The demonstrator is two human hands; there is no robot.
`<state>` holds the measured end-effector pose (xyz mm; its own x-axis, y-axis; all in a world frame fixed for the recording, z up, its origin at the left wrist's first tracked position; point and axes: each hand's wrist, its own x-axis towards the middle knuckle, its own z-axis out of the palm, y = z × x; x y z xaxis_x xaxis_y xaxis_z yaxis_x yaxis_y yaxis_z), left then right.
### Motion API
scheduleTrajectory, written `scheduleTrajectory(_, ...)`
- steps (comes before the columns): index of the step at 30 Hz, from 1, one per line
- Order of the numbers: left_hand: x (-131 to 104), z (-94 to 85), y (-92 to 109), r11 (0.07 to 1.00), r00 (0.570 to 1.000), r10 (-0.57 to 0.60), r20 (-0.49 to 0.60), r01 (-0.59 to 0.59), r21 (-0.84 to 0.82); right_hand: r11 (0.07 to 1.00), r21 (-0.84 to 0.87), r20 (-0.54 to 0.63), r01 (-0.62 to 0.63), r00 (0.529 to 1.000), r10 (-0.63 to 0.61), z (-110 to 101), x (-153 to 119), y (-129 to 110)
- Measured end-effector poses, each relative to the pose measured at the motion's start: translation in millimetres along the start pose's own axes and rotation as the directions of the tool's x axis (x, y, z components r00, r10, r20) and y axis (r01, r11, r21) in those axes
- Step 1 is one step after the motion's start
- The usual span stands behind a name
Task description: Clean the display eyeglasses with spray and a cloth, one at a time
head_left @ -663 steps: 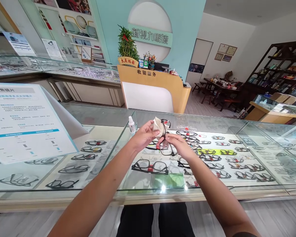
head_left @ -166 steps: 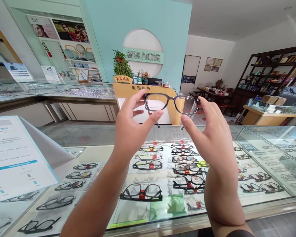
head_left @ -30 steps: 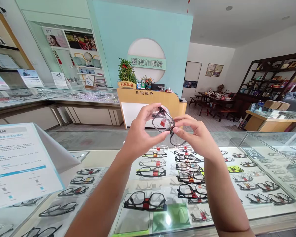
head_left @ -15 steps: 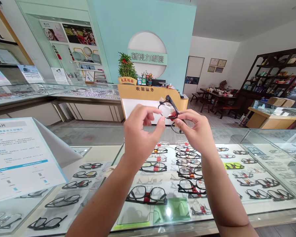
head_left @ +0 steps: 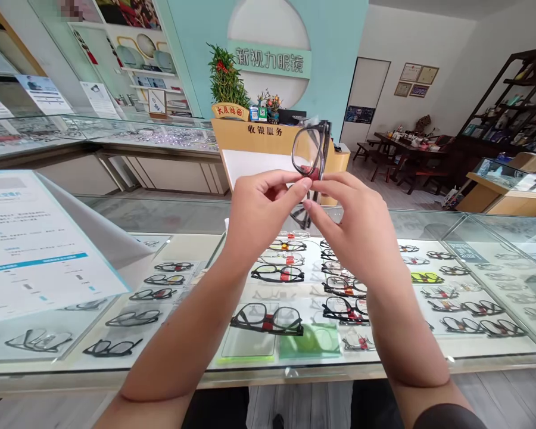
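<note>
In the head view, I see the left hand (head_left: 261, 214) pinching a pair of dark-rimmed, clear-lensed glasses (head_left: 307, 150) near the bridge, thumb against curled fingers. The right hand (head_left: 361, 223) meets it there, thumb and fingertips nearly closed on the same frame. The glasses stand on end in the air above the glass-topped display worktop (head_left: 192, 210), one lens above the fingers, the other below. Left of the arms stands a white tent-shaped card with blue print (head_left: 40, 238).
</note>
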<state>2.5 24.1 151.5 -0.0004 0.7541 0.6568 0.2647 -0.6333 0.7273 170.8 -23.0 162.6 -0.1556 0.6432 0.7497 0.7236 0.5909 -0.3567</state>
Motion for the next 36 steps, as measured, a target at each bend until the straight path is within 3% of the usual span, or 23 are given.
scheduleTrajectory(4,5.0,-8.2,-0.6,0.996,0.998,0.024,0.066,-0.03,0.088,1.0,0.017,0.095,-0.008,0.995,0.006,-15.1,-4.6,-3.7)
scheduleTrajectory(8,6.8,-26.1,6.3,0.97,0.968,0.036,0.248,-0.094,0.225,0.998,0.056,0.205,-0.032,0.979,0.02,-38.9,-9.9,-3.5)
scheduleTrajectory(10,4.8,-34.1,7.1,0.949,0.93,0.023,0.367,-0.135,0.284,0.995,0.071,0.189,-0.075,0.98,0.06,-49.7,-12.2,-4.0)
scheduleTrajectory(12,0.1,-39.7,1.4,0.926,0.864,0.001,0.504,-0.191,0.326,0.99,0.095,0.151,-0.105,0.984,0.09,-56.8,-13.7,-5.6)
scheduleTrajectory(14,-7.4,-43.3,-12.2,0.9,0.77,-0.041,0.637,-0.249,0.358,0.987,0.111,0.146,-0.115,0.984,0.098,-59.6,-14.2,-8.1)
scheduleTrajectory(17,-22.7,-47.9,-42.9,0.88,0.619,-0.182,0.764,-0.245,0.408,0.988,0.114,0.171,-0.101,0.982,0.081,-59.0,-14.2,-11.7)
scheduleTrajectory(20,-38.5,-51.7,-72.9,0.872,0.534,-0.271,0.8,-0.215,0.439,0.989,0.118,0.182,-0.086,0.981,0.063,-56.8,-14.5,-13.6)
scheduleTrajectory(24,-51.8,-54.8,-95.5,0.886,0.494,-0.314,0.811,-0.154,0.437,0.986,0.144,0.204,-0.086,0.977,0.055,-54.0,-15.1,-15.2)
scheduleTrajectory(28,-56.1,-56.7,-105.7,0.905,0.448,-0.338,0.828,-0.088,0.417,0.984,0.161,0.197,-0.072,0.979,0.04,-51.3,-14.4,-17.7)
scheduleTrajectory(36,-62.0,-50.9,-110.8,0.898,0.377,-0.374,0.847,-0.08,0.432,0.991,0.086,0.232,-0.097,0.97,0.075,-39.7,-12.4,-26.7)
